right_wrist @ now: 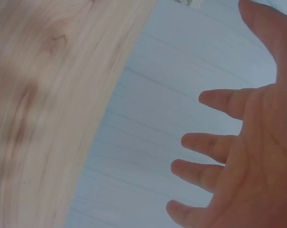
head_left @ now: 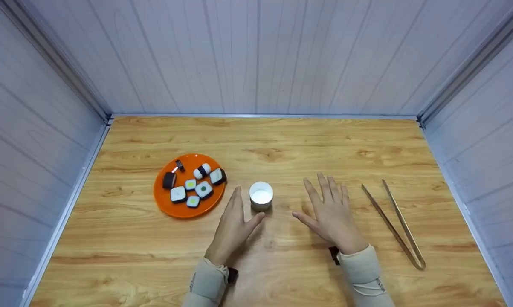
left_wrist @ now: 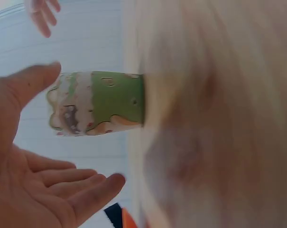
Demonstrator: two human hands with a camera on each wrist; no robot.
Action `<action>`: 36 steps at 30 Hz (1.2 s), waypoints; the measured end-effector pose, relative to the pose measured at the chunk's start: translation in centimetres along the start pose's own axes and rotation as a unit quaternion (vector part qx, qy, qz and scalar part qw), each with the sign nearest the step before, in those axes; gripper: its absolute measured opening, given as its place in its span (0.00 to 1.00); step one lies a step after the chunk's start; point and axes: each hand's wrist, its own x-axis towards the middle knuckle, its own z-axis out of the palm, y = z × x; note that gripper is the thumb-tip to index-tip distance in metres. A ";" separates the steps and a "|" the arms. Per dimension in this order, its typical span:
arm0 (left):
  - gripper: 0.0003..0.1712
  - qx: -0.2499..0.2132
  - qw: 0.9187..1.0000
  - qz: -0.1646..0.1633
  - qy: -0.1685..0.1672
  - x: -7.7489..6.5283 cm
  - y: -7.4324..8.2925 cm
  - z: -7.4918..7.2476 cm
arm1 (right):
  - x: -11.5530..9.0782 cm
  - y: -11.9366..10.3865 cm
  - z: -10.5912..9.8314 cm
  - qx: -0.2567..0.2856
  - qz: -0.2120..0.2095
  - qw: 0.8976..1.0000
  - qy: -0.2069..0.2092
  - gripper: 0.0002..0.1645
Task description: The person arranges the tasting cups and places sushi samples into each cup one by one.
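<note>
In the middle of the frame, upright on the worktop (head_left: 265, 140), a cup (head_left: 261, 198) with a white inside and a green patterned outer wall. Just beside it, at its lower left, the left hand (head_left: 231, 230) with thumb and fingers spread apart, empty. Right of the cup, well apart from it, the right hand (head_left: 333, 217) with fanned fingers, likewise empty. Left of centre, an orange plate (head_left: 166, 204) bearing sushi pieces (head_left: 204, 189), near the left hand. On the right, metal tongs (head_left: 403, 221) lying with arms parted.
</note>
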 end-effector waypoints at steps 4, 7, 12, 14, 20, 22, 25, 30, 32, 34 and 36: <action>0.56 -0.032 0.999 0.001 0.012 0.4 -0.1 0.4 | 0.3 -0.1 0.0 0.004 -0.006 1.000 0.007 0.52; 0.56 -0.053 0.998 0.016 0.021 0.7 0.1 0.7 | 0.6 -0.1 0.1 0.013 -0.022 0.999 0.019 0.48; 0.54 -0.060 0.996 0.049 0.034 1.4 0.3 1.4 | 1.7 -0.7 0.3 0.027 -0.077 0.996 0.040 0.39; 0.54 -0.054 0.996 0.056 0.040 1.6 0.3 1.7 | 2.1 -1.1 0.4 0.028 -0.099 0.993 0.049 0.35; 0.52 -0.034 0.994 0.072 0.072 2.1 0.0 2.4 | 3.5 -2.7 1.3 0.033 -0.168 0.982 0.080 0.27; 0.52 -0.032 0.994 0.072 0.081 2.1 -0.1 2.5 | 3.9 -3.2 1.6 0.026 -0.189 0.978 0.085 0.26; 0.51 -0.029 0.993 0.070 0.088 2.2 -0.2 2.6 | 4.3 -3.8 2.3 0.018 -0.213 0.972 0.096 0.22; 0.45 -0.032 0.993 0.066 0.090 2.2 -0.3 2.7 | 4.8 -4.3 3.4 0.018 -0.239 0.963 0.124 0.13; 0.41 -0.041 0.993 0.065 0.088 2.3 -0.3 2.7 | 4.9 -4.5 3.7 0.017 -0.242 0.961 0.133 0.08; 0.38 -0.050 0.993 0.062 0.085 2.4 -0.3 2.7 | 5.0 -4.6 3.9 0.018 -0.240 0.961 0.137 0.04; 0.36 -0.057 0.993 0.060 0.082 2.5 -0.2 2.6 | 5.0 -4.7 4.0 0.022 -0.238 0.961 0.138 0.02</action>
